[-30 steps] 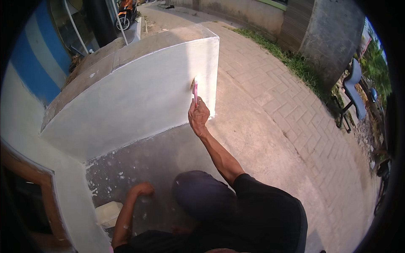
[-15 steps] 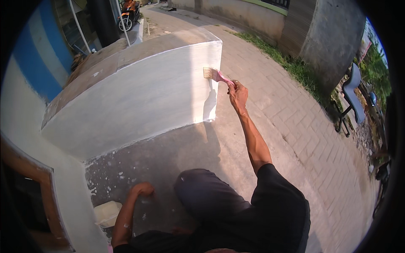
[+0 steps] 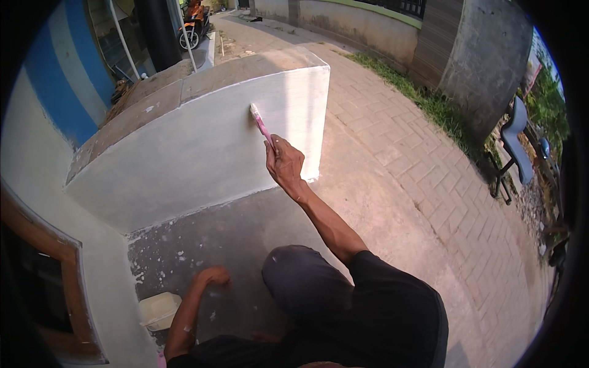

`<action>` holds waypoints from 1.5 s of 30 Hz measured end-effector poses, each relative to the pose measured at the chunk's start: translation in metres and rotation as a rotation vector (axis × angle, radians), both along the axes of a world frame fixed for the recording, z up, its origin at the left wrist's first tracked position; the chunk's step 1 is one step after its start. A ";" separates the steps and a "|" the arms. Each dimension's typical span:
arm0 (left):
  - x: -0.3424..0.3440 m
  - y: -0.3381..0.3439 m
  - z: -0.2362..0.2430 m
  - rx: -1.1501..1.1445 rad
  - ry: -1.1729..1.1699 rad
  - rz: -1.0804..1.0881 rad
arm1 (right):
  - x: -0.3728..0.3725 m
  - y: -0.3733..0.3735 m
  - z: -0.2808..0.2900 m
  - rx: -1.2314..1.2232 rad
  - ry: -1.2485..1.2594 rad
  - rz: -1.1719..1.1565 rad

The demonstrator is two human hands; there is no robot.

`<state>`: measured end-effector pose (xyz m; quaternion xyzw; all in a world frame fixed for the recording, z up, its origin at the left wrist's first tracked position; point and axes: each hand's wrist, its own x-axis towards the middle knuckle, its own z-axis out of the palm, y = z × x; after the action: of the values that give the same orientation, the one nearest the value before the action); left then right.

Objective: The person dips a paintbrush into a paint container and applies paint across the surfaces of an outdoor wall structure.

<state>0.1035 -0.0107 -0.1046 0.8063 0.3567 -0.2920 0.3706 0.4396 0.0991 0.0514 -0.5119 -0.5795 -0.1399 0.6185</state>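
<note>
A paintbrush with a pink handle is held in my right hand, which is closed around the handle. Its pale bristles meet the face of a low white wall, right of the middle and near the upper edge. White paint coats this face. My left hand hangs with curled fingers over the dark floor at the lower left; nothing shows in it, though its palm side is hidden. Beside my left forearm sits a cream-coloured container, partly covered by the arm.
White paint spots mark the grey concrete floor below the wall. A wooden-framed opening is on the left. Block paving runs along the right, with a grey-blue chair farther off. An orange motorbike stands at the back.
My right hand has carried the paintbrush left from the wall's sunlit right end to a shaded part of its face. The brush has turned edge-on. My left hand stays much the same.
</note>
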 end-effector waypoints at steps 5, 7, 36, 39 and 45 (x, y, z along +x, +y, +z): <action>-0.014 0.003 -0.016 0.036 0.044 -0.147 | 0.074 0.015 0.028 -0.219 -0.070 0.139; -0.012 0.006 -0.026 0.045 0.047 -0.202 | 0.131 0.028 0.028 -0.211 0.036 0.070; 0.008 0.008 -0.055 -0.131 0.192 -0.033 | 0.172 0.009 0.056 -0.116 0.218 -0.334; 0.010 0.005 -0.075 -0.179 0.149 0.127 | 0.119 0.013 0.045 0.000 -0.015 -0.509; 0.018 0.000 -0.115 -0.243 0.064 0.326 | -0.072 0.014 0.038 0.101 -0.121 -0.105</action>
<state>0.1215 -0.0108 -0.2199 0.6777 0.4560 -0.2946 0.4960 0.3672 0.1127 0.0891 -0.5004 -0.5802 -0.2320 0.5993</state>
